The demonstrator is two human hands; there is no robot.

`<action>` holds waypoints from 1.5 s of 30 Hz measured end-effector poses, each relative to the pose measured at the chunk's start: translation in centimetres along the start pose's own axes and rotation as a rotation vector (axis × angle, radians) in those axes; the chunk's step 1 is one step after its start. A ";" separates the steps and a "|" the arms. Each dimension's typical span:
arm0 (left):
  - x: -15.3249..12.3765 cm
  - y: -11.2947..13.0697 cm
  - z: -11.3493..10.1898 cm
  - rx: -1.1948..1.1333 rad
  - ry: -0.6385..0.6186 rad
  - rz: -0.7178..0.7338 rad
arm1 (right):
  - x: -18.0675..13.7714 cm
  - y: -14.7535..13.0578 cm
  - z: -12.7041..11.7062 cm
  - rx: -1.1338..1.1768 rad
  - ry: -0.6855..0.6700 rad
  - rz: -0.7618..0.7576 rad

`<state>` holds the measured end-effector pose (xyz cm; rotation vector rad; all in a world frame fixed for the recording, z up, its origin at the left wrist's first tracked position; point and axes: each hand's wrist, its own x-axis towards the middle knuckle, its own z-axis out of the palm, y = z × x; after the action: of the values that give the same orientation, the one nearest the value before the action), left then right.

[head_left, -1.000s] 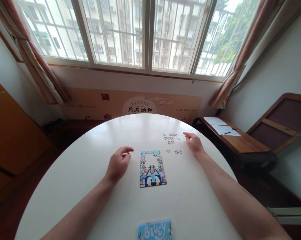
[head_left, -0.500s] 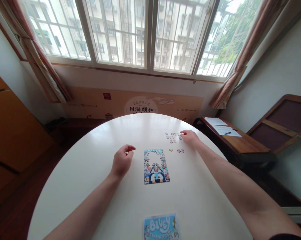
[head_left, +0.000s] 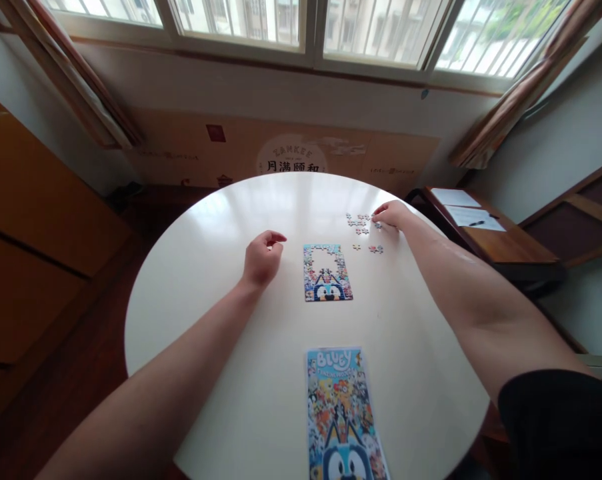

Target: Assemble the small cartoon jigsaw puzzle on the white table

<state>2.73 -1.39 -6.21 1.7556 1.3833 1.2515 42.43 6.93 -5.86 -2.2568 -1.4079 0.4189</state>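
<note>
A partly assembled jigsaw puzzle (head_left: 329,291) lies flat on the white table, with a gap in its upper middle and a blue cartoon dog's face at its bottom. Left of it rests my left hand (head_left: 263,257), loosely curled, thumb and forefinger apart, nothing between them. My right hand (head_left: 391,215) is at the far right among the loose puzzle pieces (head_left: 357,223); its fingertips are pinched on a small puzzle piece, mostly covered. Nearer the puzzle lie a yellowish piece (head_left: 357,247) and a small cluster of pieces (head_left: 376,249).
A Bluey picture sheet (head_left: 343,400) lies at the near side of the round white table (head_left: 205,267). To the right stands a wooden side table (head_left: 518,243) bearing papers (head_left: 475,218) and a pen. A printed carton panel (head_left: 241,147) stands below the window.
The view has tipped downward, so more of the picture sheet shows. My right hand remains by the loose pieces, its fingertips slightly lower among them. My left hand keeps its place beside the puzzle.
</note>
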 end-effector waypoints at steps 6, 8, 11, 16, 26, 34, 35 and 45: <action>-0.1 0.3 -0.2 0.019 -0.005 -0.003 | -1.6 -0.8 -0.7 0.179 0.041 -0.077; -0.2 0.3 -0.2 0.028 -0.010 0.005 | -2.7 -1.6 -1.3 0.230 0.069 -0.135; -0.4 0.3 -0.2 0.075 -0.024 0.062 | -5.4 -3.1 -1.8 0.324 0.047 -0.245; -0.9 0.5 0.0 0.287 -0.166 0.270 | -11.0 -5.9 -0.1 0.539 -0.260 -0.391; -1.6 0.3 0.4 0.544 -0.326 0.319 | -13.1 -8.0 4.7 0.400 -0.336 -0.450; -1.6 0.1 0.5 0.565 -0.327 0.330 | -14.2 -8.5 5.2 0.301 -0.330 -0.439; -1.6 0.1 0.6 0.568 -0.328 0.329 | -14.4 -8.6 5.2 0.292 -0.328 -0.440; -1.6 0.1 0.6 0.574 -0.333 0.321 | -15.1 -8.8 5.2 0.139 -0.146 -0.550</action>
<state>3.25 -2.92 -6.83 2.5240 1.3780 0.6806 26.67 -2.18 -5.48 -1.6627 -1.9239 0.4808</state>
